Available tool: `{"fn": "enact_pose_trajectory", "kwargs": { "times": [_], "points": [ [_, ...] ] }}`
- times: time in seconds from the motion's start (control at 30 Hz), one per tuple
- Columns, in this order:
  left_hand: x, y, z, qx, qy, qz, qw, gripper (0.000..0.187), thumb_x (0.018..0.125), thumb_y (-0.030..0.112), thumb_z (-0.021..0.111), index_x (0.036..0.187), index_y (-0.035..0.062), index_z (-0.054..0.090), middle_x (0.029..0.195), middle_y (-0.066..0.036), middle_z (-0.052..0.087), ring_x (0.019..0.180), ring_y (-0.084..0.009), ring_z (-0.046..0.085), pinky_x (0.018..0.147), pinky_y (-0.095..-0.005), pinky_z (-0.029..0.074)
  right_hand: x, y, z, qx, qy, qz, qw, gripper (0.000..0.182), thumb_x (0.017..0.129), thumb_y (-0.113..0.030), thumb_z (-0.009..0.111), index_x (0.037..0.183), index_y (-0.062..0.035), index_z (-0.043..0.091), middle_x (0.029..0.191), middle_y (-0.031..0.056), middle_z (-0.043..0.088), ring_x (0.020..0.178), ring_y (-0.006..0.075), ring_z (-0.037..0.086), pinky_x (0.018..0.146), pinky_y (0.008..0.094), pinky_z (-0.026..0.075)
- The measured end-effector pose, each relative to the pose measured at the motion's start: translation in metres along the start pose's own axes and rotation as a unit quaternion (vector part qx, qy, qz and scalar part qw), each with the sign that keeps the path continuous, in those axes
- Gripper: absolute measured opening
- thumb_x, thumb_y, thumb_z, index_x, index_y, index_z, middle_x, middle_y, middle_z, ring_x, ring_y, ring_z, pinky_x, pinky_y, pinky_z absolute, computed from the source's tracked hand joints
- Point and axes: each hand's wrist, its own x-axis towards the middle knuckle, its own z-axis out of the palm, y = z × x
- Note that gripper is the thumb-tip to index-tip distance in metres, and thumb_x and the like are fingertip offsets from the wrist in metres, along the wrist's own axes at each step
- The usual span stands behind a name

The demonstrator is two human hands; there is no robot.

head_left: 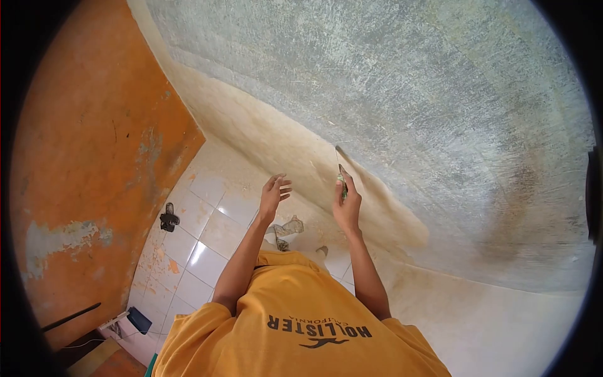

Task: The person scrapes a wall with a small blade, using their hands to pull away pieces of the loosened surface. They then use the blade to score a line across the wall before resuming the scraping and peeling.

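My right hand is wrapped round the green-and-white handle of a slim scraper. The tool's thin end points up toward the lower edge of the rough grey patch on the wall. Out to the left, my left hand hovers in front of the pale lower strip of wall, its fingers bent and spread apart with nothing in them. Above the pale strip, the grey surface is scratched and mottled with whitish marks.
An orange wall with peeled spots meets the grey one at a corner. Paint flakes litter the white floor tiles. A dark object lies near the orange wall, with a dark blue item farther down. My feet stand below me.
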Motion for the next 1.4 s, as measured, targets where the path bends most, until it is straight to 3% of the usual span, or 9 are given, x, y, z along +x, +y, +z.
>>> {"fn": "enact_pose_trajectory", "kwargs": {
  "times": [0.13, 0.17, 0.3, 0.4, 0.63, 1.0, 1.13, 1.23, 1.4],
  "points": [
    [-0.004, 0.004, 0.003, 0.008, -0.007, -0.009, 1.000, 0.039, 0.109, 0.035, 0.048, 0.138, 0.0102, 0.057, 0.124, -0.012, 0.068, 0.106, -0.0224, 0.067, 0.092, -0.0355, 0.054, -0.005, 0.013, -0.006, 0.013, 0.016, -0.006, 1.000, 0.034, 0.107, -0.017, 0.053, 0.138, -0.0051, 0.061, 0.097, 0.0114, 0.070, 0.073, 0.0124, 0.052, 0.068, 0.0280, 0.046],
    [-0.003, 0.006, 0.004, 0.009, -0.009, -0.013, 1.000, 0.039, 0.109, 0.035, 0.048, 0.138, 0.0101, 0.057, 0.124, -0.012, 0.068, 0.106, -0.0223, 0.067, 0.092, -0.0354, 0.054, 0.002, 0.017, -0.002, 0.012, 0.053, -0.096, 0.994, 0.032, 0.106, -0.015, 0.054, 0.135, -0.0024, 0.061, 0.079, 0.0170, 0.065, 0.061, 0.0170, 0.053, 0.060, 0.0305, 0.046],
    [0.004, 0.001, 0.002, 0.006, -0.012, -0.002, 1.000, 0.040, 0.109, 0.035, 0.047, 0.139, 0.0101, 0.057, 0.123, -0.011, 0.068, 0.105, -0.0220, 0.067, 0.091, -0.0352, 0.054, 0.027, -0.021, 0.015, -0.035, -0.044, -0.004, 0.998, 0.032, 0.106, -0.013, 0.053, 0.134, -0.0018, 0.061, 0.085, 0.0181, 0.067, 0.064, 0.0170, 0.057, 0.062, 0.0311, 0.048],
    [0.001, 0.014, 0.003, 0.019, -0.017, 0.008, 1.000, 0.040, 0.109, 0.034, 0.047, 0.139, 0.0103, 0.057, 0.123, -0.011, 0.068, 0.105, -0.0218, 0.067, 0.091, -0.0351, 0.054, 0.009, -0.005, 0.015, -0.021, 0.017, -0.052, 0.998, 0.034, 0.106, -0.014, 0.054, 0.138, -0.0052, 0.060, 0.079, 0.0097, 0.062, 0.063, 0.0108, 0.046, 0.059, 0.0281, 0.043],
    [0.011, 0.012, -0.006, 0.006, 0.005, 0.001, 1.000, 0.039, 0.109, 0.034, 0.046, 0.138, 0.0107, 0.057, 0.124, -0.011, 0.068, 0.106, -0.0216, 0.066, 0.092, -0.0355, 0.053, 0.001, -0.003, 0.014, -0.025, 0.007, -0.005, 1.000, 0.035, 0.106, -0.012, 0.053, 0.140, -0.0048, 0.059, 0.090, 0.0108, 0.068, 0.065, 0.0095, 0.049, 0.060, 0.0262, 0.043],
    [0.004, 0.020, -0.003, 0.018, -0.019, 0.006, 1.000, 0.039, 0.109, 0.036, 0.047, 0.137, 0.0104, 0.058, 0.124, -0.011, 0.068, 0.105, -0.0214, 0.066, 0.092, -0.0350, 0.053, 0.001, -0.004, 0.016, -0.011, 0.065, -0.063, 0.996, 0.031, 0.105, -0.012, 0.055, 0.134, -0.0047, 0.062, 0.072, 0.0118, 0.059, 0.059, 0.0146, 0.052, 0.057, 0.0310, 0.044],
    [0.005, 0.015, -0.007, 0.016, -0.010, 0.000, 1.000, 0.040, 0.109, 0.036, 0.048, 0.138, 0.0101, 0.057, 0.124, -0.011, 0.068, 0.105, -0.0213, 0.066, 0.091, -0.0344, 0.053, 0.019, -0.018, 0.025, -0.067, -0.012, -0.017, 0.998, 0.033, 0.105, -0.011, 0.054, 0.137, -0.0078, 0.061, 0.075, 0.0111, 0.063, 0.061, 0.0146, 0.053, 0.059, 0.0294, 0.045],
    [0.000, 0.016, -0.011, 0.018, -0.018, 0.010, 1.000, 0.041, 0.109, 0.037, 0.048, 0.138, 0.0099, 0.057, 0.123, -0.011, 0.068, 0.105, -0.0211, 0.066, 0.091, -0.0343, 0.053, 0.009, -0.022, 0.026, -0.059, -0.006, 0.008, 0.998, 0.033, 0.106, -0.013, 0.054, 0.137, -0.0035, 0.060, 0.091, 0.0107, 0.070, 0.073, 0.0119, 0.055, 0.069, 0.0268, 0.048],
    [0.000, 0.016, -0.011, 0.021, 0.000, 0.009, 1.000, 0.041, 0.109, 0.036, 0.048, 0.138, 0.0090, 0.057, 0.122, -0.012, 0.069, 0.104, -0.0211, 0.067, 0.090, -0.0343, 0.054, 0.003, -0.015, 0.018, -0.028, 0.015, 0.015, 0.999, 0.033, 0.105, -0.012, 0.054, 0.137, -0.0047, 0.060, 0.090, 0.0143, 0.068, 0.071, 0.0140, 0.057, 0.066, 0.0298, 0.047]
  ]
}}
